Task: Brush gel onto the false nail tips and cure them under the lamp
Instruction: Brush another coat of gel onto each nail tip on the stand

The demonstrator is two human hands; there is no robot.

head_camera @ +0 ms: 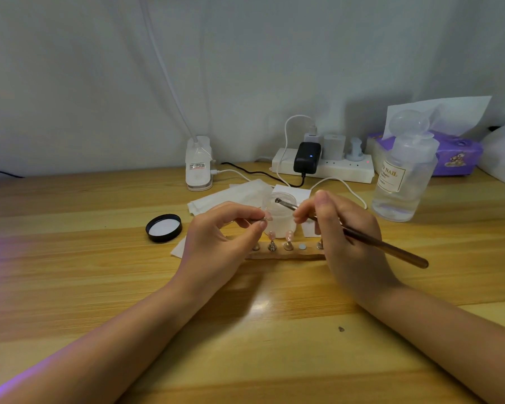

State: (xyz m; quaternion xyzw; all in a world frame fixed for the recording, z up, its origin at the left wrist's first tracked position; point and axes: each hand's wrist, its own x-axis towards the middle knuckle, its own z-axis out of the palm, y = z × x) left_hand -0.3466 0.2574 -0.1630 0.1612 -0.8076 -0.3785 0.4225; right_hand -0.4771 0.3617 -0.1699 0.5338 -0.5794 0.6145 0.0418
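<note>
The left hand (225,231) hides the left end of the narrow wooden nail-stand strip (283,255) near the middle of the table, and the right hand (341,237) hides its right end; how many pegs it carries cannot be told. The small pink false nail tip on a metal peg (268,216), pinched between left thumb and fingers, is blurred and its surface finish is unclear. The right fingers are clamped on the long brown-handled gel brush (385,246), whose dark tip sits over the small clear gel jar (277,214) just behind the strip. Two more pink tips (289,236) stand upright on the strip. The jar's black round lid (164,228) lies upturned to the left. The light wooden table (70,272) meets a pale wall; along its far edge stand a white clip lamp base (199,164), a white power strip (324,166), a clear labelled liquid bottle (403,170) and a purple tissue pack (455,156).
</note>
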